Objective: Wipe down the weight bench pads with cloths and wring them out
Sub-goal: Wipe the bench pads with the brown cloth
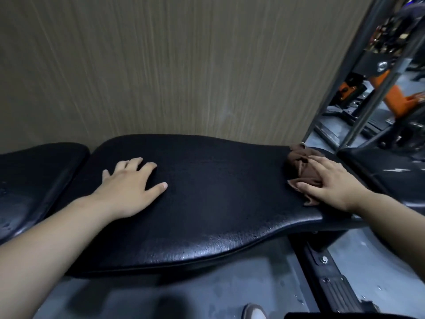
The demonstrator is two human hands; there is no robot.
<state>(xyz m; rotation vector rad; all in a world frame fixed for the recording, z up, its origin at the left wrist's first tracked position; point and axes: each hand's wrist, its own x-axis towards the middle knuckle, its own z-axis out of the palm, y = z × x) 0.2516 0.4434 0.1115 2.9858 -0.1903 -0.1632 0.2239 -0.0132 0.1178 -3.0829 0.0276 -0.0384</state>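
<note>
Precariously near the pad's right end, the bunched cloth sits under the right hand's flat, pressing fingers, the left hand splayed open toward the pad's left end; an outward stroke could well push the cloth off that edge.

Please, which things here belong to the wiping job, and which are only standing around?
Job: brown cloth, long bench pad, smaller pad, right hand pressing the cloth, left hand flat on the long pad.
Around: orange machine, metal posts, shoe.
</note>
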